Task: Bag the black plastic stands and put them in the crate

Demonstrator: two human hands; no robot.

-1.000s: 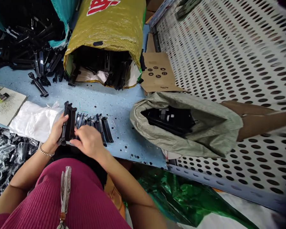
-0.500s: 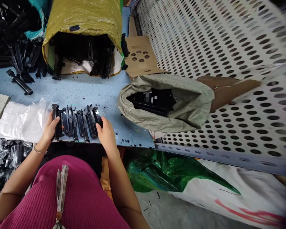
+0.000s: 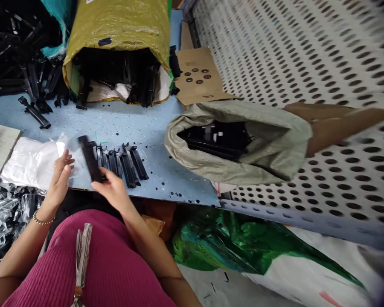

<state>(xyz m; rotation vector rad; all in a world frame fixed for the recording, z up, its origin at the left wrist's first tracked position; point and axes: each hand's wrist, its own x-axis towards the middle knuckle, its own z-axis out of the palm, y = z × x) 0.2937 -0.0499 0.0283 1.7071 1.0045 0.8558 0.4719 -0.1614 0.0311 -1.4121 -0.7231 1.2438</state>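
The right hand (image 3: 110, 189) pinches the near end of a long black plastic piece (image 3: 90, 162) in its fingers. More black pieces (image 3: 123, 161) lie just beyond its fingertips. The left hand (image 3: 60, 177) touches a clear bag (image 3: 32, 162).

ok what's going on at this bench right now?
A person in a magenta top is seated at a blue table, handling black plastic parts. The right hand grips one black part by its near end, at the left end of a row of similar parts lying side by side. The left hand is open, touching a clear plastic bag. Behind, a yellow sack and a grey sack lie open, both holding more black parts.
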